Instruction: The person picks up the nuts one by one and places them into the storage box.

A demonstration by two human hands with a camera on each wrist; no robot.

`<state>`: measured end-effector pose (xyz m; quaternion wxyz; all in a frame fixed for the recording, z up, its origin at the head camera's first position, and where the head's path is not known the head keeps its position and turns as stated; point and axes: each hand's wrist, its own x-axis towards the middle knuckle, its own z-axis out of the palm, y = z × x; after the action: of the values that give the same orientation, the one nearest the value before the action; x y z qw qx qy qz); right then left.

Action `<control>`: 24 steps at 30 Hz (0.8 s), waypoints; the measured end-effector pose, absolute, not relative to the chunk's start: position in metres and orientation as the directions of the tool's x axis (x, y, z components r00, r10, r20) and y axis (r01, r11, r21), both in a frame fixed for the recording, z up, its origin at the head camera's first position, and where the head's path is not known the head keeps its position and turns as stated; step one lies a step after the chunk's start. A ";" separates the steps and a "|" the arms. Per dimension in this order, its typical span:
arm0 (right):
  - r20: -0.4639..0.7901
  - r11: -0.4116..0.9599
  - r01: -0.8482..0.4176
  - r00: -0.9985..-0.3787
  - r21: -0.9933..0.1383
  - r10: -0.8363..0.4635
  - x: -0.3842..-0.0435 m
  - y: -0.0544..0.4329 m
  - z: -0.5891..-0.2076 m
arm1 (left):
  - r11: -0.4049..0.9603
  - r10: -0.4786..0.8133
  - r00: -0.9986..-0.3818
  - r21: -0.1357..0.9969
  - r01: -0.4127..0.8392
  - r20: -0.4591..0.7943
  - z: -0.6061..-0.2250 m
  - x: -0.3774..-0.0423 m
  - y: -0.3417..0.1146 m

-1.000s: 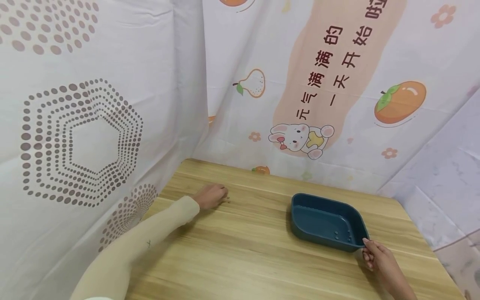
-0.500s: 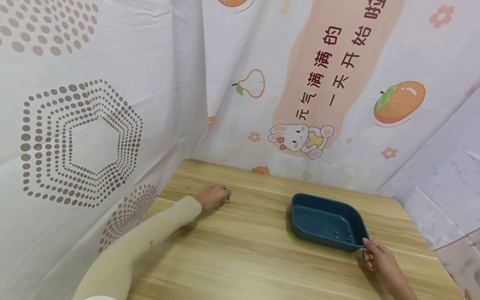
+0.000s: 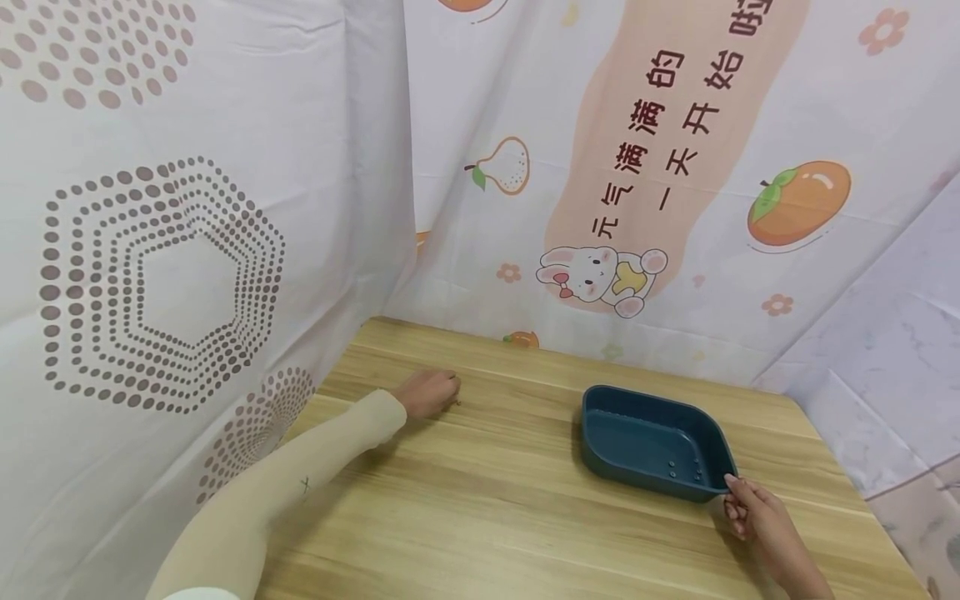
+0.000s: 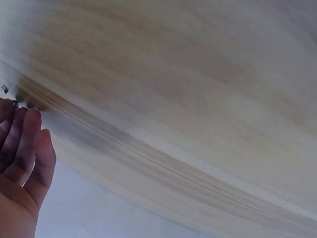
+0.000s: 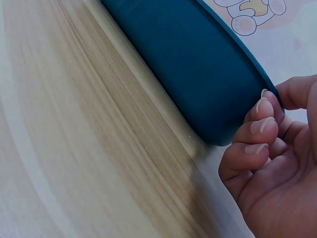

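My left hand (image 3: 429, 392) is low over the far left of the table, fingers bent downward. In the left wrist view its thumb and fingertips pinch a small dark metal piece (image 4: 15, 104), apparently a nut, mostly hidden by the fingers. Just beyond the fingertips lies another small metal nut (image 4: 5, 89). On the right, my right hand (image 3: 761, 518) grips the near right corner of a dark teal tray (image 3: 637, 485), thumb and index finger pinching the rim. Several small nuts (image 3: 672, 474) lie inside, near its right end.
The wood-grain table (image 3: 480, 500) extends between the two hands. A printed white curtain (image 3: 465, 275) hangs along the back edge, another dotted curtain (image 3: 187, 292) closes the left side, and a marbled sheet (image 3: 877, 375) hangs at right.
My left hand has shifted slightly right and its fingertips have closed on one of the small pieces; a single one shows beside them now. The right hand and tray have stayed still.
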<state>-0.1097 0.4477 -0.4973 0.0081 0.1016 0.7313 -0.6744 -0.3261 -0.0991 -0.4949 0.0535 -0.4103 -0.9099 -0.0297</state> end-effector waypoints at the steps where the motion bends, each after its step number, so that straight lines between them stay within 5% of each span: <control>1: -0.149 0.069 0.159 -0.979 -0.985 0.137 -0.110 0.448 -0.497 | 0.662 0.744 -0.657 0.001 0.749 0.122 -0.495 -0.326 -0.099; 12: -0.134 0.069 0.144 -0.981 -0.987 0.141 -0.109 0.448 -0.498 | 0.653 0.757 -0.644 -0.095 0.751 0.114 -0.497 -0.325 -0.099; 24: -0.152 0.084 0.162 -0.981 -0.983 0.118 -0.109 0.449 -0.497 | 0.666 0.745 -0.657 -0.068 0.743 0.113 -0.494 -0.323 -0.098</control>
<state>-0.1090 0.4494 -0.4969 0.0166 0.0950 0.7362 -0.6699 -0.3231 -0.0978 -0.4939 0.0654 -0.4088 -0.9103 0.0080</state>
